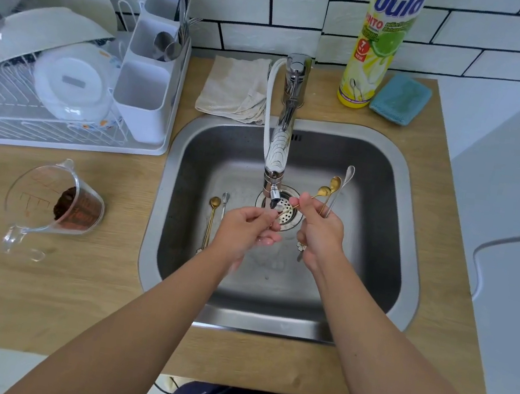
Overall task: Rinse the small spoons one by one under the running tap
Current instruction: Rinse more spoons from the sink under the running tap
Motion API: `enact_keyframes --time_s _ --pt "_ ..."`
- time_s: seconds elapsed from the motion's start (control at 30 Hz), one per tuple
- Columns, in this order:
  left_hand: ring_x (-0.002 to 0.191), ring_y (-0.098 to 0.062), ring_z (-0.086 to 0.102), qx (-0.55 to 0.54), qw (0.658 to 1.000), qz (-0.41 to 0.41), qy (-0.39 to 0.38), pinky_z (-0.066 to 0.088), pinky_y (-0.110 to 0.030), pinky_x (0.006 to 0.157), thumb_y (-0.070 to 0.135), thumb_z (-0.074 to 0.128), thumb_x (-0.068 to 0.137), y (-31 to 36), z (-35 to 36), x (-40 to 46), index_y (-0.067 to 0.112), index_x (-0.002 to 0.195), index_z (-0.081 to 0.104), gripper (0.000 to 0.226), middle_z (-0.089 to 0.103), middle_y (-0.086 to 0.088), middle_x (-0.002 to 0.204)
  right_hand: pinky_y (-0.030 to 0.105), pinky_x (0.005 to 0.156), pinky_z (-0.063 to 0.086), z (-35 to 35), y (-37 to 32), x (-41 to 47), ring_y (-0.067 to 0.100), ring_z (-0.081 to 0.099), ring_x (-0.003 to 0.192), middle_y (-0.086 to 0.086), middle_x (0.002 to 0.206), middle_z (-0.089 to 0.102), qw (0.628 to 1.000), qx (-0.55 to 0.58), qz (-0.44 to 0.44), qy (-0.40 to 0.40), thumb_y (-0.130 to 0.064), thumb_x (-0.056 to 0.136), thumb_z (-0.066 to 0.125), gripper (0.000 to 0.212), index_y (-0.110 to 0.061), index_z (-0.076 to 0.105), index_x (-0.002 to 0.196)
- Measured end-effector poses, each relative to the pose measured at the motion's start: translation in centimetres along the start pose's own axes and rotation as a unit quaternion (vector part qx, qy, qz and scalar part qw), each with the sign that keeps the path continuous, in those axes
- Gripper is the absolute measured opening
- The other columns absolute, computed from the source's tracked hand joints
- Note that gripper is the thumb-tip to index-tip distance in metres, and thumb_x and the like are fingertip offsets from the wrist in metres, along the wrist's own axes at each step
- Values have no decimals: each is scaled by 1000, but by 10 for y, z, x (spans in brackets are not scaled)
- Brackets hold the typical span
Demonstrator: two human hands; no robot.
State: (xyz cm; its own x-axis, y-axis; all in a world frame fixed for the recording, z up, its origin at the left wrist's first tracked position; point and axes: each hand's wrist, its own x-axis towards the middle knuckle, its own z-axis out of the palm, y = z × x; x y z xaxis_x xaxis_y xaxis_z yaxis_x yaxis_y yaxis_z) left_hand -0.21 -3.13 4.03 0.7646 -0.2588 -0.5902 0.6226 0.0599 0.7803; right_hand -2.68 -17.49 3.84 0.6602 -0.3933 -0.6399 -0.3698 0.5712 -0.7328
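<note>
My right hand [321, 235] grips a bunch of small spoons over the steel sink [400, 283]: two gold ones [330, 186] and a silver one [345, 182], bowls pointing up and away. One gold spoon's handle slants left toward the tap's spout [272, 195]. My left hand [247, 228] is just under the spout with fingers curled, pinching the end of that slanted handle; water wets the fingers. A gold spoon [213, 210] and a silver spoon [225, 200] lie on the sink floor at the left.
A dish rack [60, 135] with bowls, a lid and a cutlery holder stands at the left. A measuring jug [54, 201] with brown powder sits on the wooden counter. Behind the sink are a folded cloth [233, 89], a dish soap bottle [376, 46] and a blue sponge [401, 98].
</note>
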Motion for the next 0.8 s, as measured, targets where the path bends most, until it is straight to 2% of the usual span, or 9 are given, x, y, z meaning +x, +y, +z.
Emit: enact_keyframes --time_s 0.1,0.2,0.33,0.4,0.47,0.57,0.63,0.73,0.8 --pt "76 -19 77 -72 997 -21 -20 58 -19 63 13 75 84 -1 -4 -1 1 101 72 22 77 -17 93 19 33 29 0 -3 0 3 33 33 10 97 81 1000 10 -6 -1 -22 96 74 14 -11 67 91" --pt "97 -25 76 -121 990 -38 -55 60 -23 75 3 71 88 -2 -9 -3 0 111 70 23 76 -20 107 16 34 34 2 -4 1 -1 45 32 10 95 79 999 33 -17 -8 -18 98 71 13 -7 65 95" --pt "76 -20 77 -111 993 -33 3 60 -20 62 7 80 78 4 -4 -3 0 94 76 18 77 -21 91 19 33 29 6 1 3 3 33 32 4 92 82 1000 9 -7 -13 -24 96 74 15 -11 67 95" --pt "69 -18 76 -107 994 -28 25 59 -20 59 5 80 79 6 0 -1 -2 91 75 15 77 -18 82 21 35 27 8 3 4 5 31 35 3 94 82 1000 4 -9 -12 -26 96 74 15 -12 67 92" --pt "72 -18 76 -105 994 -26 27 59 -20 62 5 76 86 7 0 -1 -4 96 73 13 77 -17 83 20 34 30 8 2 5 5 36 34 4 92 82 1000 17 -14 -17 -24 97 73 15 -14 66 87" --pt "93 -22 77 -126 991 -39 -7 60 -22 72 4 65 95 8 -5 -3 -5 117 64 23 78 -18 101 18 34 35 6 -1 6 3 48 36 6 87 82 998 45 -21 -25 -20 97 73 15 -14 65 86" --pt "97 -23 76 -131 990 -45 -24 59 -22 73 2 62 97 8 -6 -4 -5 120 61 24 77 -19 106 19 34 33 5 -1 6 4 44 35 7 91 82 999 41 -21 -20 -21 96 74 15 -14 65 87" --pt "79 -17 77 -108 993 -43 4 59 -19 64 7 68 94 10 -4 -2 -6 108 68 19 78 -18 91 21 35 28 8 1 3 7 31 36 6 96 82 999 24 -17 -20 -25 97 73 15 -15 66 88" --pt "70 -15 76 -105 993 -48 22 59 -19 61 9 71 92 12 -3 -1 -4 99 71 15 77 -16 82 20 34 30 10 1 1 5 36 35 5 94 82 999 31 -18 -34 -23 97 72 16 -15 66 85"
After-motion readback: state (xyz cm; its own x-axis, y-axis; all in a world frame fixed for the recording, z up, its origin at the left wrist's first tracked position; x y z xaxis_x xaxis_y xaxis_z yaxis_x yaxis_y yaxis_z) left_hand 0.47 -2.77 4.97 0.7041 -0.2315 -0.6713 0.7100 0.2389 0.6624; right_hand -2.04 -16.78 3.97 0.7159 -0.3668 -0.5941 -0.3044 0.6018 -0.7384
